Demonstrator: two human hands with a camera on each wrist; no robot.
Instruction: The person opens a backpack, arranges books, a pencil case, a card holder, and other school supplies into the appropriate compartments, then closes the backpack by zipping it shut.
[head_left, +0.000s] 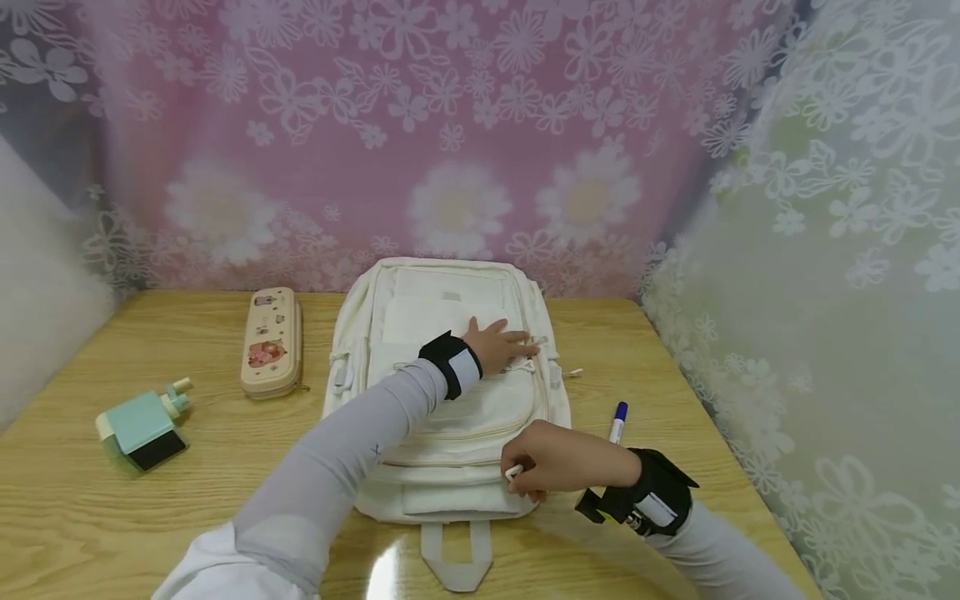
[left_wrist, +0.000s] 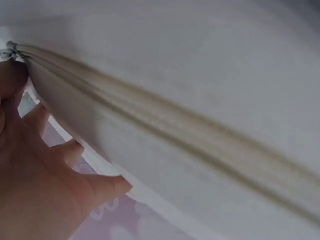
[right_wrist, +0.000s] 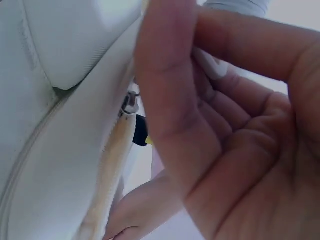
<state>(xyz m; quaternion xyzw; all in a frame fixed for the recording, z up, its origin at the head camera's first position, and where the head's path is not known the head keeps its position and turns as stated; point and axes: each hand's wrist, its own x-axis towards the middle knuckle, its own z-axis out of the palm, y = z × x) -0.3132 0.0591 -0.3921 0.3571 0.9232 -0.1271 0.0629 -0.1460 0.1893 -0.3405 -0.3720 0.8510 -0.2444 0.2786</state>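
A cream backpack (head_left: 450, 317) lies on the table with its top handle (head_left: 457, 575) toward me. My left hand (head_left: 497, 346) rests on its front with fingers spread, near a zipper pull on the right side. In the left wrist view, a zipper seam (left_wrist: 165, 135) runs past the spread fingers (left_wrist: 102, 187). At the backpack's lower right edge, my right hand (head_left: 551, 458) pinches a white zipper pull (right_wrist: 215, 67) with curled fingers. Close by in the right wrist view are a metal zipper slider (right_wrist: 131, 102) and a parted stretch of zipper (right_wrist: 107, 170).
A cream pencil case (head_left: 272, 342) with printed pictures lies left of the backpack. Farther left is a mint-green bottle-like object (head_left: 144, 425) on its side. A marker with a blue cap (head_left: 618, 421) lies to the right, beyond my right wrist. Floral curtains (head_left: 450, 125) enclose the table.
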